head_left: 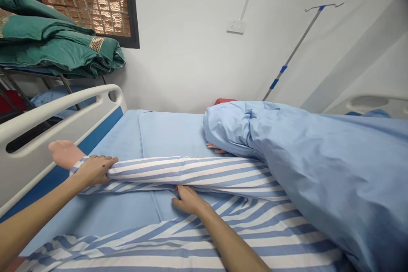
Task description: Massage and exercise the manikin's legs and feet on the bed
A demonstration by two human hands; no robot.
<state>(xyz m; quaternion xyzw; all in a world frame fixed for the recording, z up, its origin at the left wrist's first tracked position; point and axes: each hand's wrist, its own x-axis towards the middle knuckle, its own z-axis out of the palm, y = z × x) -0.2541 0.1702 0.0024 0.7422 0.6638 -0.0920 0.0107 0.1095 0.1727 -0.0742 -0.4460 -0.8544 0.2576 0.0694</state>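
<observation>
**Left hand [94,170] clamped on a striped sleeve [188,173] near the bed's side rail [54,110]**

The left hand wraps the sleeve at its cuff, close to the side rail, with fingers and thumb closed over the cloth. Past the cuff, a pale, manikin-like bare hand [65,154] lies almost against the rail. The sleeve runs across the blue bed sheet [168,131], away from the rail. The right hand [188,200] is farther from the rail, its spread fingers pressed to the sleeve's lower edge; whether it grips the cloth, I cannot tell. A striped garment [178,242] lies between that hand and the near end of the rail. Across the bed from the rail, a blue blanket [302,165] forms a large mound, with a second pale hand [214,148] showing at its edge. Beyond the rail, folded green blankets [54,46] sit on a metal rack [28,74].
</observation>
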